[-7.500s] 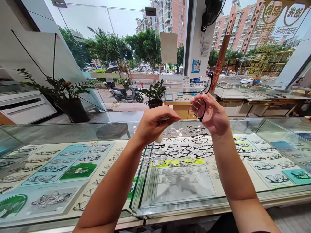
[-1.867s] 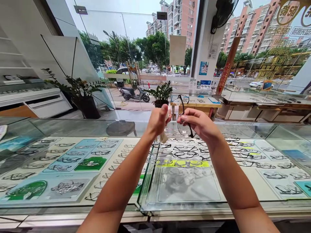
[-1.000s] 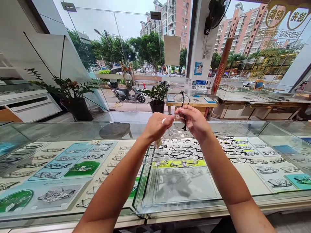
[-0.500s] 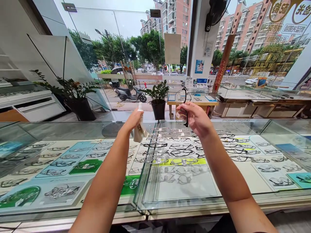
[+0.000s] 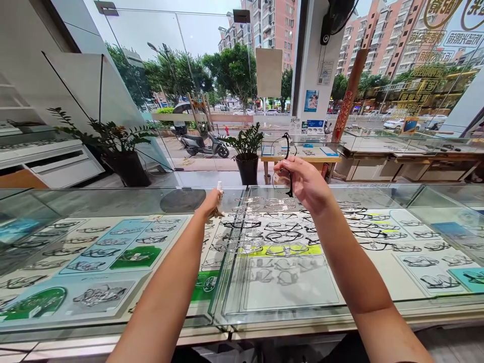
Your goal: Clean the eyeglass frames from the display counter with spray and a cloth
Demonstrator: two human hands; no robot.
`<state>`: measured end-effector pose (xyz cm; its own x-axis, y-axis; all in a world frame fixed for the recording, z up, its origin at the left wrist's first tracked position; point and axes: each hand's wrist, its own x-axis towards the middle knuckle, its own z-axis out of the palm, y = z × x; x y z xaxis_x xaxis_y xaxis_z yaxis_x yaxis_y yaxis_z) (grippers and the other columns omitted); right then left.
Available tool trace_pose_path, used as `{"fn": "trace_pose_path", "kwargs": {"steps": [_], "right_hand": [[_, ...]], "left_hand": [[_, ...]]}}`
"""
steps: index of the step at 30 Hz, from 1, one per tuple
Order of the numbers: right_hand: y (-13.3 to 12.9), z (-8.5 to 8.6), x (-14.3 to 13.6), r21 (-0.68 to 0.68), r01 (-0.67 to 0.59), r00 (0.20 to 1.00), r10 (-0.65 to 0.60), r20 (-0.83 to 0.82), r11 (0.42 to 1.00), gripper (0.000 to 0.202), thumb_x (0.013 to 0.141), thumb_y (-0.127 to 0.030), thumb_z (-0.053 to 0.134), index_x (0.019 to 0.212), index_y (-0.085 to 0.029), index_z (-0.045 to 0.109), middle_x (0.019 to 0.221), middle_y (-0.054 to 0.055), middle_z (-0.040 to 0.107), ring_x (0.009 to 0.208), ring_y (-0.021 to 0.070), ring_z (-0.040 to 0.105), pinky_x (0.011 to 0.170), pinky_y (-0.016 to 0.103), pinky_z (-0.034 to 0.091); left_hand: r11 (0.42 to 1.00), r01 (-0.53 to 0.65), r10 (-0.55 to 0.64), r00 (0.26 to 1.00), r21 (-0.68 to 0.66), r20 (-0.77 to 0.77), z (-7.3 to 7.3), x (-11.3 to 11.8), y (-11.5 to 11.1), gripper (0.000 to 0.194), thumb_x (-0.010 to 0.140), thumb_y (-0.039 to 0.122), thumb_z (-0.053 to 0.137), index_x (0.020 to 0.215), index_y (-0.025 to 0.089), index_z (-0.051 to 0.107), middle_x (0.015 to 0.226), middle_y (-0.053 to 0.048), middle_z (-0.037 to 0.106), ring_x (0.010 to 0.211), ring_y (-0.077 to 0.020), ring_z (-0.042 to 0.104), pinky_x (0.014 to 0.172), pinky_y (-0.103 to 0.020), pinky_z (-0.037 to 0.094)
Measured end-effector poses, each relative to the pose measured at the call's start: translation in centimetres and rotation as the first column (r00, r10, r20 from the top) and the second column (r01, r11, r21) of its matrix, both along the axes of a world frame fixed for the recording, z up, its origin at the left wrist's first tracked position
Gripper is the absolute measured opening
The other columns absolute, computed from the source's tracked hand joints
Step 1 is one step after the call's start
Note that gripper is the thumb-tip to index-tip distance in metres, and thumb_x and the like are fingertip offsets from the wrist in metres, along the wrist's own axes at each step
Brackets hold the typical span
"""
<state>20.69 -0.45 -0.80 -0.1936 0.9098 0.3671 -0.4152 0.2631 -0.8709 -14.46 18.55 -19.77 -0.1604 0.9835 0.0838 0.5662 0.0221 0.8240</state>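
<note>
My right hand [image 5: 304, 184] is closed on a pair of dark-rimmed eyeglasses [image 5: 288, 146]. They hang upright, one lens above the fingers and the other below, over the glass counter. Farther left, my left hand [image 5: 212, 202] grips a small bottle with a white nozzle top [image 5: 220, 185]. Most of the bottle is hidden by the hand. A bit of beige cloth [image 5: 217, 214] shows under the same hand, low over the counter's far part. Rows of eyeglasses [image 5: 283, 237] lie inside the counter beneath both hands.
The glass display counter [image 5: 291, 297] spans the width before me, with a seam between its sections. A dark oval mat [image 5: 181, 200] lies left of my left hand. Beyond stand potted plants [image 5: 247, 169] and a wooden-edged display table [image 5: 302, 159].
My left hand has dropped toward the counter with the bottle, and less of the cloth shows. My right hand stays nearly in place, the eyeglasses turned slightly more edge-on.
</note>
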Motion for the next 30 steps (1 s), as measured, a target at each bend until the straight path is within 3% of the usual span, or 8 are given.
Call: {"fn": "trace_pose_path", "kwargs": {"steps": [4, 9, 15, 22, 28, 30], "right_hand": [[-0.2, 0.2, 0.0, -0.006, 0.005, 1.000, -0.005, 0.009, 1.000, 0.021, 0.079, -0.041, 0.084, 0.081, -0.026, 0.069, 0.096, 0.002, 0.077, 0.092, 0.0191, 0.064, 0.077, 0.032, 0.050], [-0.3, 0.2, 0.1, -0.009, 0.011, 1.000, -0.011, 0.025, 1.000, 0.021, 0.080, -0.041, 0.083, 0.082, -0.027, 0.067, 0.098, 0.003, 0.077, 0.093, 0.0204, 0.065, 0.078, 0.034, 0.051], [-0.3, 0.2, 0.0, -0.002, -0.001, 1.000, 0.001, 0.000, 1.000, 0.021, 0.080, -0.040, 0.085, 0.081, -0.027, 0.069, 0.095, 0.003, 0.077, 0.092, 0.0199, 0.064, 0.078, 0.034, 0.050], [-0.3, 0.2, 0.1, -0.009, -0.004, 1.000, 0.004, -0.005, 1.000, 0.020, 0.081, -0.040, 0.085, 0.082, -0.027, 0.069, 0.096, 0.002, 0.077, 0.089, 0.0190, 0.064, 0.076, 0.033, 0.050], [-0.2, 0.2, 0.0, -0.021, -0.006, 1.000, 0.006, -0.005, 1.000, 0.023, 0.078, -0.040, 0.086, 0.080, -0.026, 0.069, 0.095, 0.002, 0.077, 0.087, 0.0182, 0.064, 0.074, 0.032, 0.049], [-0.2, 0.2, 0.0, -0.022, -0.009, 1.000, 0.008, -0.018, 1.000, 0.024, 0.076, -0.041, 0.088, 0.080, -0.026, 0.069, 0.093, 0.001, 0.078, 0.086, 0.0175, 0.064, 0.073, 0.031, 0.048]], "left_hand": [[1.000, 0.004, -0.004, 0.999, 0.000, 0.053, -1.1, 0.0, 0.5, 0.043, 0.103, 0.040, 0.069, 0.139, 0.017, 0.063, 0.138, -0.013, 0.065, 0.118, -0.0273, 0.068, 0.099, -0.049, 0.061], [0.997, 0.069, -0.071, 0.994, 0.029, 0.079, -1.3, -0.4, 0.4, 0.042, 0.103, 0.040, 0.069, 0.137, 0.017, 0.064, 0.137, -0.013, 0.066, 0.118, -0.0271, 0.068, 0.099, -0.049, 0.061], [0.994, 0.095, -0.100, 0.988, 0.048, 0.121, -1.0, -0.6, -0.2, 0.048, 0.079, 0.038, 0.086, 0.120, 0.021, 0.065, 0.129, -0.011, 0.070, 0.125, -0.0326, 0.063, 0.106, -0.045, 0.054], [1.000, 0.002, 0.002, 0.984, -0.021, 0.180, -0.4, -1.9, -0.5, 0.042, 0.103, 0.039, 0.069, 0.138, 0.016, 0.063, 0.137, -0.013, 0.066, 0.117, -0.0270, 0.069, 0.098, -0.049, 0.061], [0.999, -0.034, 0.036, 0.977, -0.016, 0.209, 0.6, -2.1, -0.6, 0.043, 0.102, 0.038, 0.069, 0.138, 0.016, 0.062, 0.135, -0.013, 0.066, 0.116, -0.0268, 0.069, 0.098, -0.047, 0.061], [1.000, 0.002, -0.007, 0.979, 0.026, 0.204, 1.1, -1.4, -0.7, 0.050, 0.092, 0.033, 0.076, 0.137, 0.018, 0.060, 0.133, -0.013, 0.068, 0.113, -0.0266, 0.070, 0.097, -0.043, 0.060]]}}
